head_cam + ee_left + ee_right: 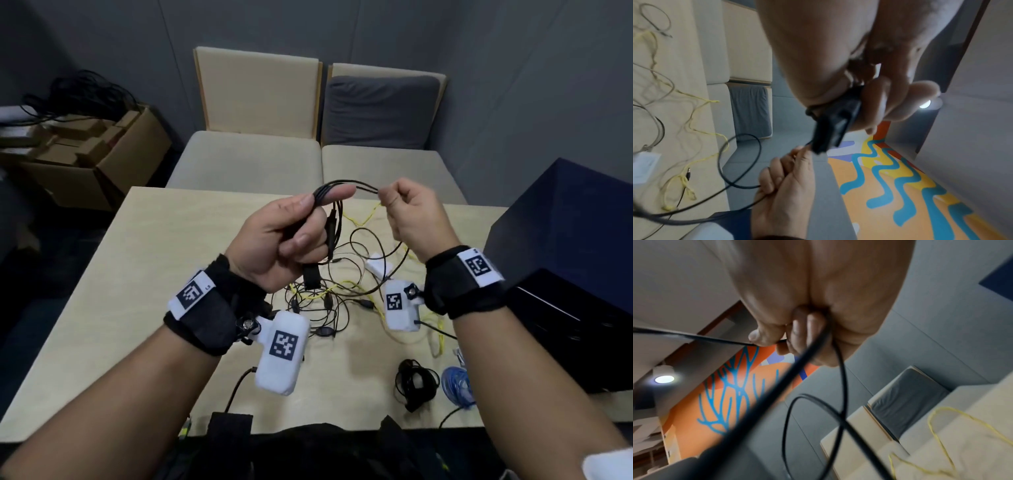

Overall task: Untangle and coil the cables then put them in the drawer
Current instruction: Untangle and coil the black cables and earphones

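Hands (291, 233) — black cable (363, 187) above table edge (85, 298)

Both hands (342, 226) pinching looped black cable (337, 202) above table (137, 274) — tangled cables (342, 291) below

Black cable (337, 219), yellow cable (364, 214).

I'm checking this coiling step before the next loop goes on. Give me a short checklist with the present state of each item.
1. Left hand holds the gathered loops of the black cable: ok.
2. Right hand pinches the same cable beside the loops: ok.
3. Trailing length free of the tangle on the table: not ok, it runs down into the pile.
4. Yellow cable separated from the black ones: not ok, it is still interwoven.
5. Earlier coils set aside: ok, a black coil and a blue coil lie near the table's right edge.
6. Drawer open: cannot tell.
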